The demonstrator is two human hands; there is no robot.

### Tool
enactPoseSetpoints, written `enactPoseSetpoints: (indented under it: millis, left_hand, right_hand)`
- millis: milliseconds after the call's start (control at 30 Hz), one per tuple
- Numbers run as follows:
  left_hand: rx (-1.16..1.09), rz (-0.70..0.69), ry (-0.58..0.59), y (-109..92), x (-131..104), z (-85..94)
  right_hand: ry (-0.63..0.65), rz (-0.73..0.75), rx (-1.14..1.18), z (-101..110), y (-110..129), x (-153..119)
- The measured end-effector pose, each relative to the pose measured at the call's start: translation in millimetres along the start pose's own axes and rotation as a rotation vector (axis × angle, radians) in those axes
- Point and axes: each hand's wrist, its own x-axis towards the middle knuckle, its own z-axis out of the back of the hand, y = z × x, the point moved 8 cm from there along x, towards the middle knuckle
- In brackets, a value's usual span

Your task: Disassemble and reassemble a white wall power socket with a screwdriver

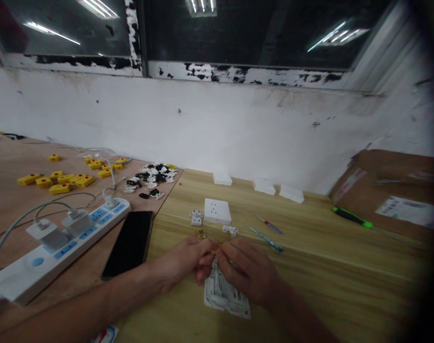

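My left hand (197, 259) and my right hand (247, 269) meet at the fingertips, both closed in a pinch on a small brass contact piece (219, 245). Below my fingers lies a white socket housing (226, 295), its hollow inner side facing up and its upper part covered by my hands. More brass contacts (200, 233) rest on the wood just beyond my left hand. Farther off are a white socket panel (217, 211) with its slots facing up, a small white socket insert (196, 217) and a white plastic bracket (230, 230).
Two screwdrivers, one purple-handled (273, 227) and one teal (267, 239), lie right of the panel. A green-black screwdriver (352, 217) leans near a cardboard box (399, 190). At left are a phone (129, 243), a power strip (63, 255) and several yellow blocks (65, 178). White panels (263, 186) line the wall.
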Motion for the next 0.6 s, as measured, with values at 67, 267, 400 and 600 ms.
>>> enactPoseSetpoints:
  millis: [67,267,400,600]
  left_hand:
    - [0.037,0.038,0.001,3.7,0.9,4.8]
    - [0.317,-0.080,-0.216,-8.0,4.1,46.2]
    - [0.745,-0.255,-0.344,-30.8,-4.9,55.2]
    - [1.260,-0.356,-0.290,-30.0,-4.8,40.3]
  right_hand:
    - [-0.001,0.004,-0.021,0.2,-1.1,-1.1]
    - [0.045,-0.265,0.101,-16.8,-40.1,-10.1]
    - [0.169,-0.491,0.217,-38.3,-64.6,-24.7]
    - [0.295,-0.580,0.246,-50.5,-70.0,-38.3]
